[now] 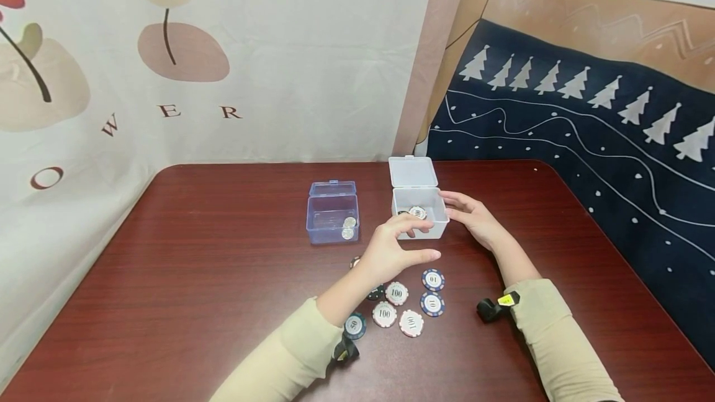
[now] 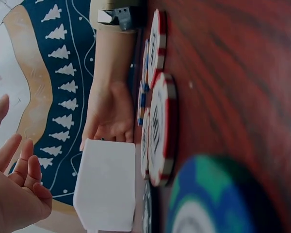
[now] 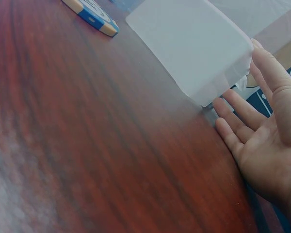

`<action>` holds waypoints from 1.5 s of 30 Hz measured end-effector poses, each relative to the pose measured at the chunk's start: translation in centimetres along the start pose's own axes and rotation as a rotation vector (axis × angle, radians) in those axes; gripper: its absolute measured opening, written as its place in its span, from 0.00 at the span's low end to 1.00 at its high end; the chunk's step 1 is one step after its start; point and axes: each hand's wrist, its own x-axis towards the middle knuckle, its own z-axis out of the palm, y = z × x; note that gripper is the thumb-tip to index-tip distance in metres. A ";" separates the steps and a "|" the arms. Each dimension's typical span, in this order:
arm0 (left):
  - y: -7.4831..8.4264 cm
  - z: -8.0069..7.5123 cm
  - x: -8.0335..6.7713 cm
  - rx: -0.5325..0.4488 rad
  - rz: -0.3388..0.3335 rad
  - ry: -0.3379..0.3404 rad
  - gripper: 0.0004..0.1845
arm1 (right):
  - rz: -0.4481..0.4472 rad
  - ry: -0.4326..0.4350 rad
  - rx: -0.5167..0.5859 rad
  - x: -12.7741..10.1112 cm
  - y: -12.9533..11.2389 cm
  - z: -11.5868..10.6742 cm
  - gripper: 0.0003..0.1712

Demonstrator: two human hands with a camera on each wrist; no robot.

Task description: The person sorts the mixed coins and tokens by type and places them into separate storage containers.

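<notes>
My left hand [image 1: 393, 247] hovers just in front of a white lidded box [image 1: 440, 231], its thumb and fingers spread apart with nothing seen between them. The box's lid stands up at the back, and a white chip [image 1: 418, 212] and part of a dark one show inside. Straight fingers of my right hand [image 1: 472, 219] touch the box's right side; the right wrist view shows the palm turned toward the box wall [image 3: 194, 48]. Below the left hand lie poker chips: white ones marked 100 [image 1: 384, 314], two blue ones marked 10 [image 1: 432, 304], and a green-and-blue one [image 1: 354, 326].
To the left of the white box stands a translucent blue box [image 1: 321, 234] with its lid raised and silvery round pieces [image 1: 349, 228] inside. My left forearm partly covers a black chip [image 1: 377, 292] and another chip. Printed cloths hang behind the brown table [image 1: 195, 265].
</notes>
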 end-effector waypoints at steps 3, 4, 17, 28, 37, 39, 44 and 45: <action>-0.4 0.2 -0.1 -0.004 -0.009 -0.029 0.25 | -0.003 0.000 0.000 0.0 0.0 0.0 0.30; -0.5 0.3 -0.1 -0.004 -0.012 -0.040 0.25 | -0.006 0.000 -0.001 0.0 0.0 0.0 0.30; -2.6 1.2 0.4 0.169 -0.039 -0.281 0.25 | -0.036 -0.011 0.006 0.1 0.1 -0.2 0.28; -3.3 1.6 0.6 0.243 -0.116 -0.440 0.23 | -0.031 -0.009 0.004 0.2 0.4 -0.3 0.29; -4.1 2.0 0.7 0.312 -0.099 -0.517 0.23 | -0.025 -0.007 0.002 0.2 0.2 -0.2 0.30; -4.2 2.1 0.7 0.331 -0.102 -0.534 0.23 | -0.028 -0.008 0.001 0.2 0.1 -0.1 0.29; -4.3 2.2 0.7 0.402 -0.087 -0.580 0.24 | -0.029 -0.009 0.003 0.1 0.1 0.0 0.28; -4.3 2.2 0.7 0.414 -0.080 -0.588 0.24 | -0.028 -0.008 0.002 0.1 0.1 0.0 0.28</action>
